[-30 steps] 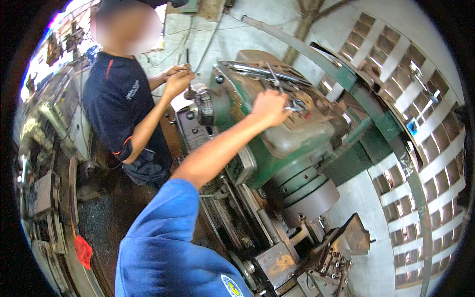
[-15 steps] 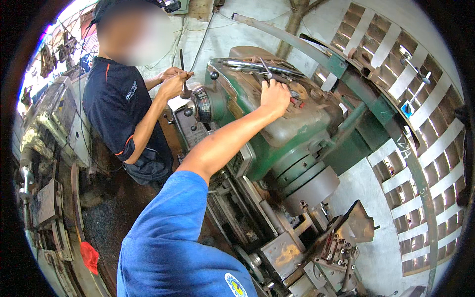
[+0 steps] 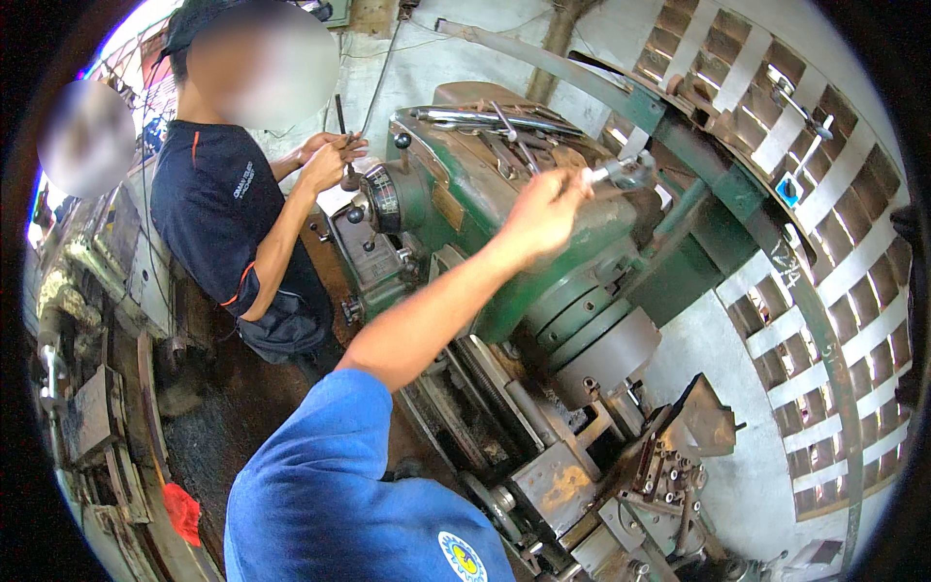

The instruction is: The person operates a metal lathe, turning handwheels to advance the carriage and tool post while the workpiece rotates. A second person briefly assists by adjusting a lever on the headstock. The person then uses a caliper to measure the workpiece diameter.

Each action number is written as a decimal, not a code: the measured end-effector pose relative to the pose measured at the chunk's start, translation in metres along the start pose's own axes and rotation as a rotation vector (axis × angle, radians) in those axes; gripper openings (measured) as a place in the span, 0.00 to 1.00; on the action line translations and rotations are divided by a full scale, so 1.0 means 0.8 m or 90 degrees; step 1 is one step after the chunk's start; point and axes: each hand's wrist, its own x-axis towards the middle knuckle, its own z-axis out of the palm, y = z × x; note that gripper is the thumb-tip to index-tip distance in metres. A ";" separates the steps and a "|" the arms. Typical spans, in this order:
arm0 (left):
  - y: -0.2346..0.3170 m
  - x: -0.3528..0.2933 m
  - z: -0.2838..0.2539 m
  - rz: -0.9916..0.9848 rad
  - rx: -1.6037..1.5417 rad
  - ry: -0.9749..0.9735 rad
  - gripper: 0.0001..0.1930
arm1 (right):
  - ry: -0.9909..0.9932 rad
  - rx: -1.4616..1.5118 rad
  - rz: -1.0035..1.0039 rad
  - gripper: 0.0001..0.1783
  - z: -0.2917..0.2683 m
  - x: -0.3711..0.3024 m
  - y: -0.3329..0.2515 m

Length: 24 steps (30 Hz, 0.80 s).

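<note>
My left hand [image 3: 545, 215] is raised over the top of a green lathe headstock [image 3: 456, 218]. Its fingers are closed round a shiny metal tool [image 3: 621, 173] with a broad head, which points to the right; motion blur hides its exact kind. Beneath and beyond that hand, long wrenches and other steel tools [image 3: 509, 126] lie on the headstock's worn top. The lathe chuck [image 3: 613, 354] sits just below, on the near side. My right hand is out of the picture.
A co-worker in a dark shirt [image 3: 218, 209] stands at the left, a dark rod-like tool [image 3: 340, 116] in their hands. A carriage with a tool post [image 3: 669, 475] is at the lower right. A curved green frame [image 3: 669, 131] arches over the right side. A red cloth [image 3: 181, 512] hangs lower left.
My left hand has lifted from the tools on the headstock and moved slightly nearer, bringing up the shiny metal tool. A second person's head has appeared at the far left.
</note>
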 end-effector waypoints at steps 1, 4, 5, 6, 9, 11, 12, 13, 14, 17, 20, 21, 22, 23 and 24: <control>0.011 -0.027 0.014 -0.047 -0.170 -0.050 0.22 | -0.081 0.052 0.012 0.16 0.021 -0.012 -0.014; 0.039 -0.126 0.065 -0.147 -0.477 -0.226 0.22 | -0.372 0.255 0.093 0.28 0.092 -0.041 -0.042; 0.045 -0.162 0.087 -0.202 -0.521 -0.239 0.22 | -0.372 0.296 0.175 0.42 0.132 -0.056 -0.041; 0.050 -0.203 0.105 -0.265 -0.539 -0.257 0.24 | -0.407 0.362 0.216 0.35 0.162 -0.067 -0.043; 0.051 -0.297 0.151 -0.403 -0.581 -0.336 0.25 | -0.480 0.582 0.397 0.34 0.218 -0.095 -0.045; 0.041 -0.342 0.166 -0.493 -0.535 -0.433 0.23 | -0.447 0.611 0.405 0.28 0.238 -0.109 -0.040; 0.035 -0.360 0.172 -0.477 -0.545 -0.464 0.22 | -0.399 0.618 0.434 0.24 0.244 -0.117 -0.036; 0.027 -0.372 0.177 -0.471 -0.567 -0.476 0.22 | -0.382 0.565 0.485 0.23 0.251 -0.121 -0.030; 0.018 -0.381 0.180 -0.522 -0.551 -0.491 0.22 | -0.361 0.505 0.558 0.21 0.258 -0.125 -0.025; -0.010 -0.386 0.190 -0.489 -0.539 -0.583 0.21 | -0.356 0.535 0.546 0.16 0.283 -0.135 -0.006; -0.034 -0.355 0.189 -0.358 -0.380 -0.715 0.18 | -0.399 0.486 0.676 0.19 0.308 -0.142 0.009; -0.037 -0.342 0.188 -0.272 -0.285 -0.665 0.18 | -0.352 0.543 0.660 0.17 0.324 -0.148 0.010; -0.041 -0.318 0.182 -0.082 -0.051 -0.701 0.19 | -0.300 0.597 0.699 0.15 0.339 -0.154 0.012; -0.043 -0.294 0.177 0.089 0.039 -0.667 0.22 | -0.332 0.613 0.700 0.14 0.347 -0.154 0.018; -0.043 -0.267 0.179 -0.058 0.013 -0.680 0.24 | -0.338 0.626 0.706 0.14 0.356 -0.157 0.024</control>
